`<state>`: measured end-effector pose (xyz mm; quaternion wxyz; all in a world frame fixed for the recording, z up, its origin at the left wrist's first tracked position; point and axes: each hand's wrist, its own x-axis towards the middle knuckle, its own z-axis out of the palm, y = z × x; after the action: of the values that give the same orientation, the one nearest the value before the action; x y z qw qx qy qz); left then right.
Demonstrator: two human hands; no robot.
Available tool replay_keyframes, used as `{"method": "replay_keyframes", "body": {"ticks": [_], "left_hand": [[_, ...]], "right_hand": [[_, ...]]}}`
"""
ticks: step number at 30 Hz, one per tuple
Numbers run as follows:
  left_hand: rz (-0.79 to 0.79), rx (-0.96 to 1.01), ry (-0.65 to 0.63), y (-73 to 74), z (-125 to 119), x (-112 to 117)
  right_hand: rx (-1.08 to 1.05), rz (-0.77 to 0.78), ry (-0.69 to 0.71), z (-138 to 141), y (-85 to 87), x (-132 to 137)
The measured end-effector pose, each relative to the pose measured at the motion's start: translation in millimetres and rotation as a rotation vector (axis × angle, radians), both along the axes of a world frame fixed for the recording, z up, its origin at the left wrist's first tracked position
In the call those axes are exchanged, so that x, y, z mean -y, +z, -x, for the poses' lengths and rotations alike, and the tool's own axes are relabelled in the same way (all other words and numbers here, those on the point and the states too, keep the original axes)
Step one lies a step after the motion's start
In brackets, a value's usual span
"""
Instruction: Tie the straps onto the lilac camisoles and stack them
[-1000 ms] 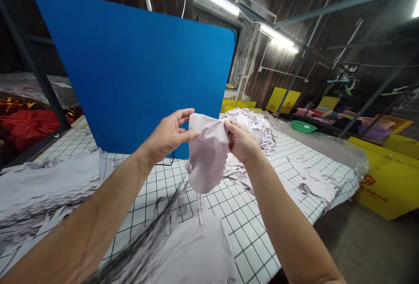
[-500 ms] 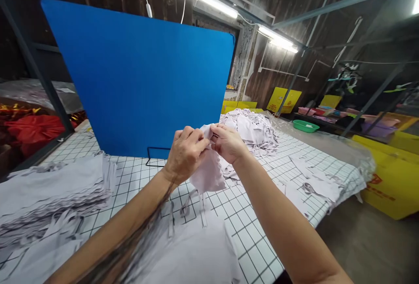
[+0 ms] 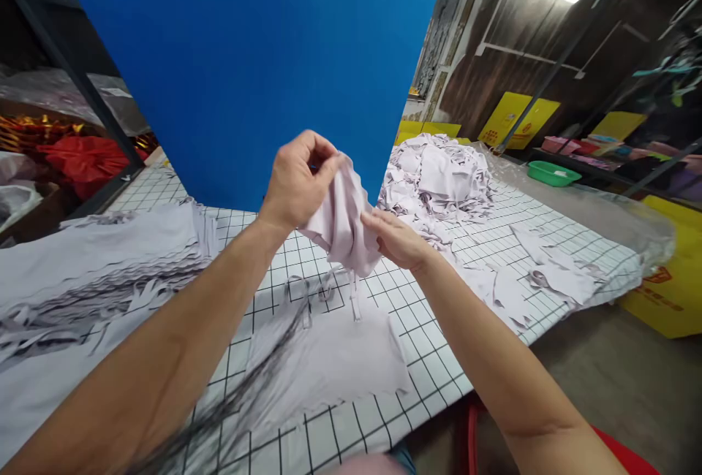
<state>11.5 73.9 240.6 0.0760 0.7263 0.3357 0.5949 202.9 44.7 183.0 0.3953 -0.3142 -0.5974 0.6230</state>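
Note:
A small pale lilac fabric piece (image 3: 341, 223) hangs in the air above the grid-patterned table (image 3: 428, 358). My left hand (image 3: 296, 179) pinches its top edge, fingers closed. My right hand (image 3: 395, 239) holds the piece from the right and below, fingers against the cloth. Thin straps dangle from the piece toward a flat lilac fabric sheet (image 3: 334, 358) lying on the table just below.
A tall stack of flat lilac pieces (image 3: 82, 270) lies at the left. A loose heap of the same fabric (image 3: 439, 175) sits at the back right, with scattered pieces (image 3: 553, 274) near the table's right edge. A blue board (image 3: 263, 58) stands behind. Yellow boxes (image 3: 669, 292) and a green basin (image 3: 551, 173) are beyond.
My view has moved closer and tipped down. My left hand has risen with the fabric's top edge while my right hand has dropped lower along the piece.

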Motion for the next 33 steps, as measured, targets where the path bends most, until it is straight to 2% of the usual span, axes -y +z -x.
{"method": "replay_keyframes", "body": {"ticks": [4,6,8,11,14,16,19,21,23,24,28,33], "left_hand": [[-0.029,0.101,0.161,10.5,29.5,-16.4],[-0.074,0.107,0.228,14.5,46.8,-19.1],[-0.103,0.105,0.286,15.6,62.2,-19.2],[-0.1,0.105,0.335,12.5,78.6,-18.2],[-0.064,0.088,0.334,10.4,86.5,-17.3],[-0.059,0.125,0.318,12.1,87.8,-15.0],[-0.071,0.223,0.254,16.4,85.0,-6.5],[0.005,0.173,0.19,18.0,82.1,1.0],[0.099,0.142,0.146,19.4,80.7,6.8],[0.112,0.165,0.139,20.6,80.9,8.3],[-0.024,0.247,0.179,30.0,84.0,1.7],[-0.177,0.273,0.27,44.7,81.1,-16.7]], "right_hand": [[0.283,-0.076,0.165,-30.0,-26.4,6.6],[0.339,-0.103,0.169,-45.3,-28.3,9.2],[0.343,-0.135,0.11,-58.5,-23.1,11.1],[0.354,-0.206,-0.044,-73.6,-7.4,13.0],[0.354,-0.285,-0.077,-83.0,11.5,16.4],[0.194,-0.371,-0.1,-85.5,24.0,20.5],[-0.145,-0.555,-0.225,-82.8,41.3,27.1],[-0.094,-0.558,-0.193,-78.4,51.1,29.1],[0.078,-0.478,-0.133,-75.0,59.6,28.6],[0.131,-0.448,-0.151,-74.4,63.6,27.7],[0.076,-0.493,-0.406,-75.5,82.4,23.7],[0.126,-0.545,-0.402,-70.8,112.3,24.1]]}}
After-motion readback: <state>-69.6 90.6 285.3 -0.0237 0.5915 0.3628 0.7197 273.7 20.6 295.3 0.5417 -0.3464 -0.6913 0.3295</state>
